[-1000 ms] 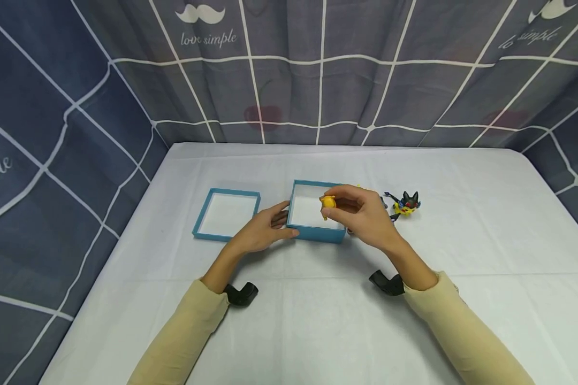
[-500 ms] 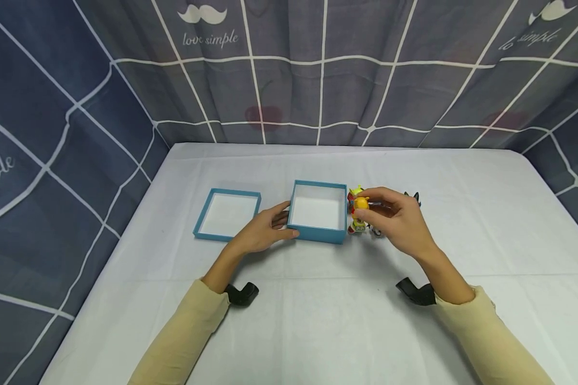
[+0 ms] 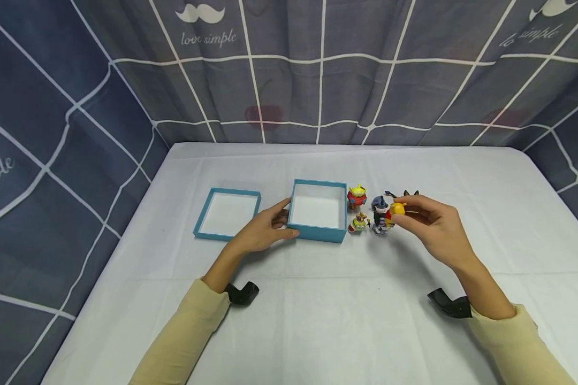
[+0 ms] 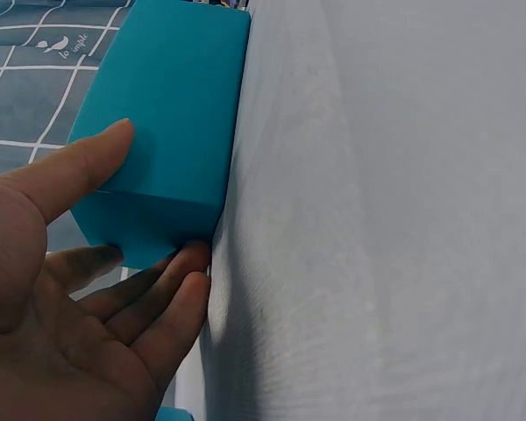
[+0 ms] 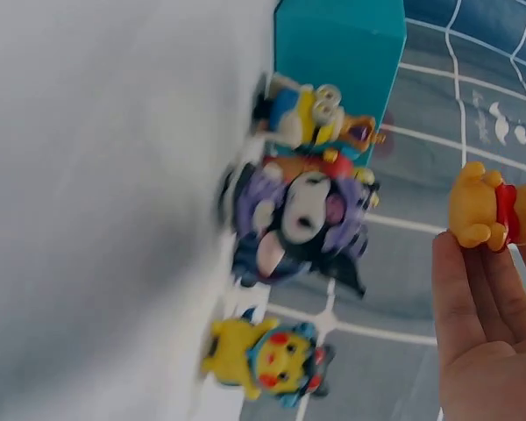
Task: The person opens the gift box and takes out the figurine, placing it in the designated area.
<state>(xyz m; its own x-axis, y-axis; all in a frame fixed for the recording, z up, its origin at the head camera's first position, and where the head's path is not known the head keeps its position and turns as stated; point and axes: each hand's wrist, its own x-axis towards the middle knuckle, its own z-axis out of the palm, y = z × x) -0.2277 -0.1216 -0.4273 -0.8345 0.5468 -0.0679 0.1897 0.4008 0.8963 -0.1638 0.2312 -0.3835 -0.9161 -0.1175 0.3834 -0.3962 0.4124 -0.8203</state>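
My right hand (image 3: 435, 227) pinches a yellow Winnie-the-Pooh figurine (image 3: 396, 209) with a red top, above the table at the right. The right wrist view has the same figurine (image 5: 478, 206) between thumb and fingers. My left hand (image 3: 265, 230) holds the near left corner of a blue open-topped box (image 3: 318, 235), thumb on its front wall (image 4: 167, 114) and fingers at its left side. The box's white inside holds nothing visible. Just right of it stand a red and green alien figurine (image 3: 357, 199), a Minion figurine (image 3: 358, 223) and a purple-black Kuromi figurine (image 3: 379, 206).
A shallow blue lid (image 3: 236, 191), white inside, lies left of the box. A Pikachu figurine in a dark costume (image 5: 267, 358) stands beyond Kuromi, mostly hidden by my right hand in the head view. A white cloth (image 3: 318, 321) covers the table; grid-patterned curtains (image 3: 289, 85) surround it.
My right hand has carried the Winnie-the-Pooh figurine from over the box to the right, past the alien and Minion, uncovering them. My left hand and the box have stayed put.
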